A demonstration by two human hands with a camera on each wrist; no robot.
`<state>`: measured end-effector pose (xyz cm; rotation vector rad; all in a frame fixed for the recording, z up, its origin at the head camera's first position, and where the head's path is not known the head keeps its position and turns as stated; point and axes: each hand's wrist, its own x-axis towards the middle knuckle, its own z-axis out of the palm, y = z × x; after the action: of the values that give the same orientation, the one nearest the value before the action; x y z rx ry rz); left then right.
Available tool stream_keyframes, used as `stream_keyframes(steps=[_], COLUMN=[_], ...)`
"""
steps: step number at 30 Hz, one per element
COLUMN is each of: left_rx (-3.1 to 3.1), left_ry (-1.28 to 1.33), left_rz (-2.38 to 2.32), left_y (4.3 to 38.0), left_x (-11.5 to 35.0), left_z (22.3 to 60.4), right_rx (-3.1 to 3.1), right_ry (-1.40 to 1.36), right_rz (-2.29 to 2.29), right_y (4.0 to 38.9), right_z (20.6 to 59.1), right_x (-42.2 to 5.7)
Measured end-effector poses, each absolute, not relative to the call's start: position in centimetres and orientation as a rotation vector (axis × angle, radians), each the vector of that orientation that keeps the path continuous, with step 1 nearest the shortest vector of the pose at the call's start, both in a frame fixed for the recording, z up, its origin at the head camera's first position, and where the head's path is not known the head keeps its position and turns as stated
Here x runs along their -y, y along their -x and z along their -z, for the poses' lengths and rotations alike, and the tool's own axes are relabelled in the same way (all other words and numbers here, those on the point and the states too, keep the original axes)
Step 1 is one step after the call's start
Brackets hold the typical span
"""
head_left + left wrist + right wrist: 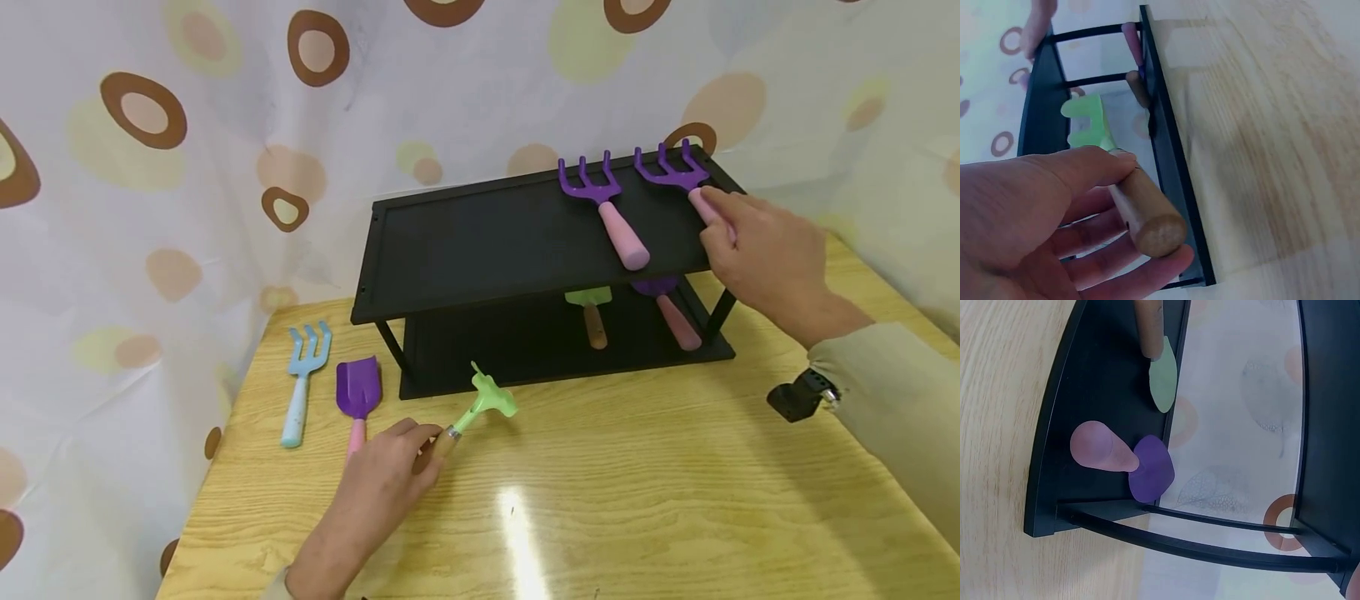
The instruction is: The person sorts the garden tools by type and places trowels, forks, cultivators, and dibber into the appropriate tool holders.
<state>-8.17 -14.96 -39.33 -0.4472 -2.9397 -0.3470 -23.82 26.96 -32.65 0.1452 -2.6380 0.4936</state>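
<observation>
My left hand (386, 471) grips the wooden handle of a small green garden rake (491, 397), its head raised in front of the black two-tier rack (465, 250). In the left wrist view the thumb and fingers wrap that wooden handle (1147, 212). At the rack's right end, my right hand (772, 246) holds the pink handle of a purple hand fork (675, 173), whose prongs lie over the top shelf. Beside it on that shelf rests another purple hand fork (607, 200) with a pink handle. Only a sliver of the right hand appears in the right wrist view.
The lower shelf bears a green-bladed tool (1163, 378) with a wooden handle and a purple-bladed tool (1152, 469) with a pink handle. Left of the rack, a light blue hand fork (303, 379) and a purple shovel (358, 387) lie on the wooden table (637, 492).
</observation>
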Motion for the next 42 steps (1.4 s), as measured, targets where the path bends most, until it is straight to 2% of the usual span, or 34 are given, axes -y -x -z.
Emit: stream_keyframes(steps=[22,42], left_rx=[2.575,2.470], left_ry=[0.698,0.631], left_rz=[0.277,0.352], left_y=[9.5,12.2], left_x=[14.0,12.6], left_z=[35.2,31.9], right_rx=[2.637,2.670], right_ry=[-0.142,-0.121], right_rz=[-0.485,-0.484], right_y=[23.8,23.8], right_z=[32.8,32.5], right_x=[-27.2,-27.1])
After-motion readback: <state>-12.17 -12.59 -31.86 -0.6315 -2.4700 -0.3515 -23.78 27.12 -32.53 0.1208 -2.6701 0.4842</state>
